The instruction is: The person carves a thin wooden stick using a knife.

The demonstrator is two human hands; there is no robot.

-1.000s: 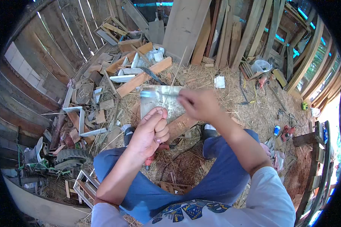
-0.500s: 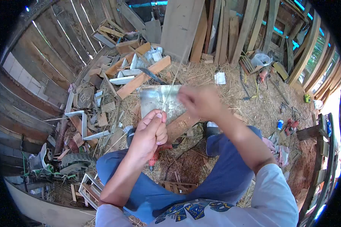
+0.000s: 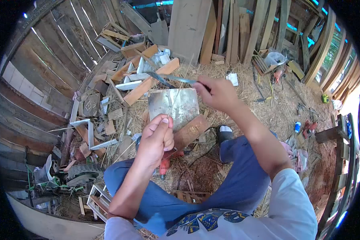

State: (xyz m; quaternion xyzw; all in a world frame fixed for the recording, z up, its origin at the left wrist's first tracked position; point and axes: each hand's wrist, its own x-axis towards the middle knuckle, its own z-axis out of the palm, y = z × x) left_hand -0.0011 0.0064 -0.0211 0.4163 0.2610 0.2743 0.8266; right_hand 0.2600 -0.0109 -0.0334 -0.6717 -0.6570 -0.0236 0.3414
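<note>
My left hand [image 3: 158, 138] is closed in front of me, pinching a thin pale stick [image 3: 172, 105] that points up and away; its far end is hard to make out. My right hand [image 3: 218, 94] is wrapped round the dark handle of a knife [image 3: 180, 79]. The knife's long blade points left, beyond the stick. Below the blade is a square sheet of shiny metal [image 3: 186, 105], leaning behind a wooden board [image 3: 192, 131] between my feet. Under my left wrist shows part of a red tool [image 3: 164, 166], its rest hidden.
Scrap wood, with an orange-brown plank [image 3: 152, 81] and a dark strip [image 3: 162, 81], is piled ahead left. Tall boards [image 3: 190, 30] lean at the back. A white frame [image 3: 91, 134] and a tyre [image 3: 82, 171] lie left. Straw and a blue can [image 3: 297, 127] are on the right.
My right hand was blurred near the stick and has moved slightly up and right. The knife blade now shows clearly. My left hand stays nearly in place.
</note>
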